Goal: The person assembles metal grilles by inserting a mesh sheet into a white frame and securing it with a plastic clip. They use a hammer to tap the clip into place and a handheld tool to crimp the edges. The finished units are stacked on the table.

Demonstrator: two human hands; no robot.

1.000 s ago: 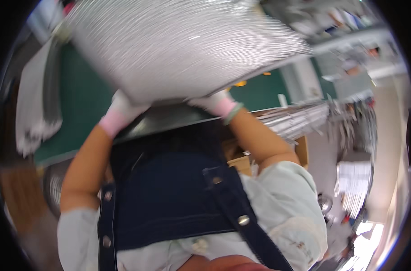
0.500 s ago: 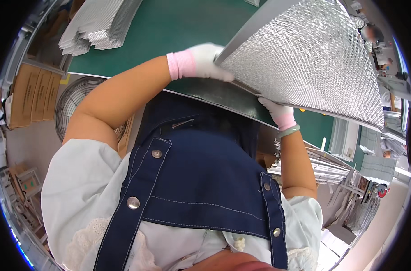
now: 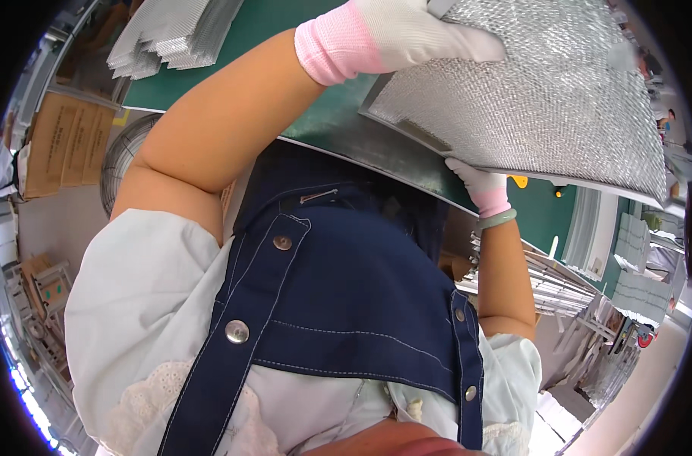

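Note:
A large framed metal-mesh panel (image 3: 528, 99), silvery with a thin grey frame, stands tilted up over the green table (image 3: 323, 114). My left hand (image 3: 418, 38), in a white glove with a pink cuff, grips its upper left edge. The thumb lies across the mesh, while the other fingers are partly hidden behind the frame or cut off by the view. Gloved the same way, my right hand (image 3: 479, 186) holds the panel's lower edge near the table front, its fingers partly hidden beneath. A slot-like opening (image 3: 429, 137) shows in the frame's lower left part.
Stacked mesh sheets (image 3: 175, 34) lie at the table's far left. Metal strips (image 3: 584, 228) rest on the right, near a small yellow object (image 3: 519, 182). Below the right arm is a rack of rods (image 3: 547, 285). Cardboard boxes (image 3: 66, 144) and a floor fan (image 3: 126, 163) stand left.
My left hand has moved up and right along the panel's left edge, and its thumb now lies over the mesh. The panel has shifted slightly right; my right hand stays at the lower edge.

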